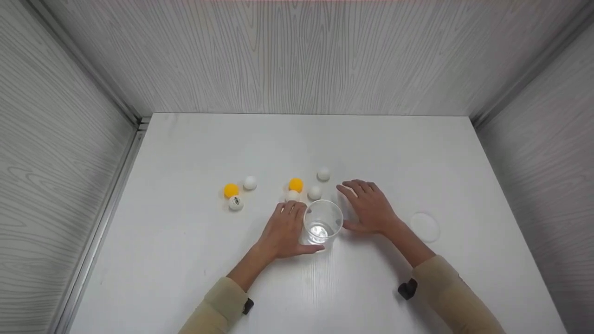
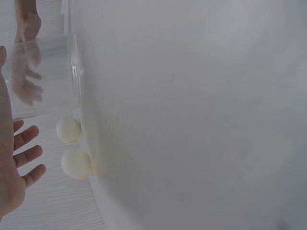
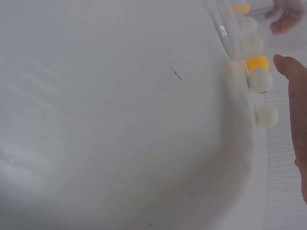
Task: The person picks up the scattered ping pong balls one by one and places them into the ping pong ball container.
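A clear plastic cup (image 1: 323, 220) stands upright on the white table between the two hands. At its left side my left hand (image 1: 285, 232) has fingers extended and thumb reaching along the near side; whether it touches the cup is unclear. My right hand (image 1: 369, 208) is at the right of the cup, fingers spread, with the thumb close to the wall. Just beyond the cup lie an orange ping-pong ball (image 1: 295, 185) and several white ones, including a white ping-pong ball (image 1: 314, 192). The left wrist view shows the transparent cup (image 2: 53, 76) beside two white balls (image 2: 76, 163).
Farther left sit another orange ball (image 1: 231, 190), a plain white ball (image 1: 250, 183) and a white ball with a dark print (image 1: 235, 202). A clear round lid (image 1: 424, 227) lies flat near the right forearm. Wood-grain panels (image 1: 297, 55) enclose the table's back and sides.
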A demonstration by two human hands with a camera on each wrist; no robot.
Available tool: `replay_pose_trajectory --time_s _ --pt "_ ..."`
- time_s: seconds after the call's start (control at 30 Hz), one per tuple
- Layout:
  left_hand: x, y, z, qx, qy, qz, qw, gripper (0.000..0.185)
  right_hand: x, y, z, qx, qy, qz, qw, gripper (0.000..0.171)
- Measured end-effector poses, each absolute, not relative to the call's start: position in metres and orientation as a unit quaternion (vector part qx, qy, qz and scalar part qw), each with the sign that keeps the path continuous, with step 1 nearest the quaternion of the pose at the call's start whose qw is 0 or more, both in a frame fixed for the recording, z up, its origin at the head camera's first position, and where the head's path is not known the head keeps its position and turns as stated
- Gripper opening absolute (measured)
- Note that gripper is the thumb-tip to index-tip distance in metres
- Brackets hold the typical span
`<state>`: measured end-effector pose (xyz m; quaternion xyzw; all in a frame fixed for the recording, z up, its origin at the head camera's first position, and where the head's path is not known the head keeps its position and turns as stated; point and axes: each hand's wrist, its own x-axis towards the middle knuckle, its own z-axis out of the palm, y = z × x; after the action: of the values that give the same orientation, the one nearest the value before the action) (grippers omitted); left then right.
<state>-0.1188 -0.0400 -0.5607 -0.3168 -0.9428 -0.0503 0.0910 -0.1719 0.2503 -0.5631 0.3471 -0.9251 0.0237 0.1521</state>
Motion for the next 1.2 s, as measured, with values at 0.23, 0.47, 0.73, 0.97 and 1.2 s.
replay_pose_trajectory --time_s 0.23,0.47,0.73,0.97,1.2 --pt "-0.118 -0.041 -0.561 -0.317 -0.943 -0.058 0.084 0.100 -0.184 0.247 -0.561 0.343 -0.926 0.022 0.155 0.083" --pt "-0.119 -0.042 -0.563 -0.321 -0.940 -0.047 0.105 0.099 -0.198 0.248 -0.560 0.338 -0.930 0.029 0.140 0.079" --pt "-0.120 -0.041 -0.562 -0.323 -0.941 -0.039 0.097 0.101 -0.212 0.247 -0.566 0.320 -0.938 0.028 0.132 0.068" --pt "-0.120 -0.040 -0.562 -0.321 -0.943 -0.036 0.086 0.102 -0.222 0.241 -0.570 0.300 -0.947 0.046 0.102 0.063" --pt "-0.119 -0.040 -0.561 -0.319 -0.943 -0.049 0.079 0.100 -0.229 0.233 -0.573 0.277 -0.956 0.054 0.074 0.062"
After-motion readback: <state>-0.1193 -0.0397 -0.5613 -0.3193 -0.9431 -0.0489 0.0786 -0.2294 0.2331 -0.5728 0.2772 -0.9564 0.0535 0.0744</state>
